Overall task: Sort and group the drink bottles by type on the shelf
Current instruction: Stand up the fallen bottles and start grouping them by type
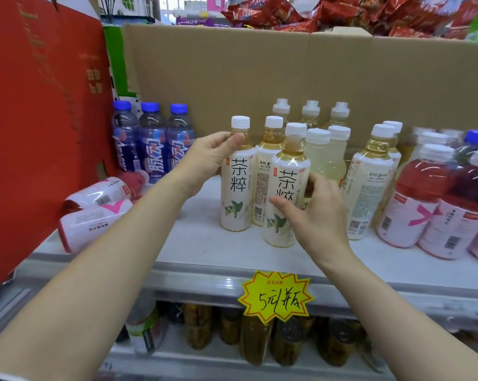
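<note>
Your left hand (209,158) grips the shoulder of an upright white-labelled tea bottle (236,185) on the shelf (204,243), thumb curled near its cap. Your right hand (312,213) holds a second tea bottle (286,188) just beside it, fingers wrapped round its label. Three blue-capped bottles (151,141) stand at the back left; two pink-labelled bottles (94,213) lie on their sides near them. Red drink bottles (413,199) stand at the right.
</note>
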The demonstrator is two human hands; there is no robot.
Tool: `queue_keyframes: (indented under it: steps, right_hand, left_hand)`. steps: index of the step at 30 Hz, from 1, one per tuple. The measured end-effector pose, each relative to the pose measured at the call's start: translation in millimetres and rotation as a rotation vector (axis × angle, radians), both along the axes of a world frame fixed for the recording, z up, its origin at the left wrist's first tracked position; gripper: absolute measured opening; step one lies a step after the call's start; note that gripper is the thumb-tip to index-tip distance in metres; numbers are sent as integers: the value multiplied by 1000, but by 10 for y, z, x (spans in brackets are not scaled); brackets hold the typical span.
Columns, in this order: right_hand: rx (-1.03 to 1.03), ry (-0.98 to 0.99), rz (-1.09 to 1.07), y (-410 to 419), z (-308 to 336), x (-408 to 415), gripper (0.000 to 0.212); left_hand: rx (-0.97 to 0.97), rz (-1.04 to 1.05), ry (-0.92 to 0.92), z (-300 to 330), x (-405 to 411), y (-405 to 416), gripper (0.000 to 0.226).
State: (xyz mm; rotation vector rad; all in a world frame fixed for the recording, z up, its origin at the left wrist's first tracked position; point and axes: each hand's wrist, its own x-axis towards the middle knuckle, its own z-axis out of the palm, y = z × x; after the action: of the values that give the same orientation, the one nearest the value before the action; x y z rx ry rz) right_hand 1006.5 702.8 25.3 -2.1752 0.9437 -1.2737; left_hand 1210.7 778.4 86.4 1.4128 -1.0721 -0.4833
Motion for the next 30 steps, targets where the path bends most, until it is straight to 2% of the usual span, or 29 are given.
queue_keyframes:
  steps: [3, 6, 9, 11, 13, 16, 18, 20, 22, 24, 26, 27, 30]
  right_hand:
    - [3, -10, -10, 15, -15, -36, 63]
    - [-75, -25, -62, 108, -15, -111, 79]
    - [-231, -150, -33, 288, 14, -150, 76]
    - [-311, -205, 33, 406, 6, -109, 67]
    - [-327, -233, 131, 515, -19, -2, 62]
    - [-276, -177, 292, 636, -61, 202, 57]
    - [-130, -99, 398, 668, -96, 334, 53]
    - [36, -11, 478, 678, -122, 459, 56]
    - [152, 41, 534, 681, -148, 591, 65]
    - [275, 48, 613, 690, -175, 719, 82]
    - [347, 73, 675, 700, -191, 836, 100]
    - [347, 91, 689, 693, -206, 885, 102]
    - [325, 101, 687, 661, -236, 949, 82]
  left_hand:
    - [70, 45, -145, 11, -2, 158, 42]
    - [248, 173, -336, 31, 192, 523, 44]
    - [632, 375, -546, -35, 467, 947, 64]
    - [878, 418, -672, -159, 551, 1109, 69]
    - [964, 419, -703, -277, 576, 1156, 64]
    - [920, 432, -722, -343, 607, 1166, 57]
    - [786, 426, -652, -314, 602, 1199, 51]
    - [501, 417, -429, -236, 557, 1267, 48]
    - [201, 308, -93, -136, 502, 1330, 45]
    - [73, 159, 99, -101, 409, 1338, 56]
    - [63, 54, 95, -164, 302, 1292, 68]
    - [70, 20, 59, -199, 251, 1269, 69]
    - [97, -19, -31, -247, 271, 1243, 68]
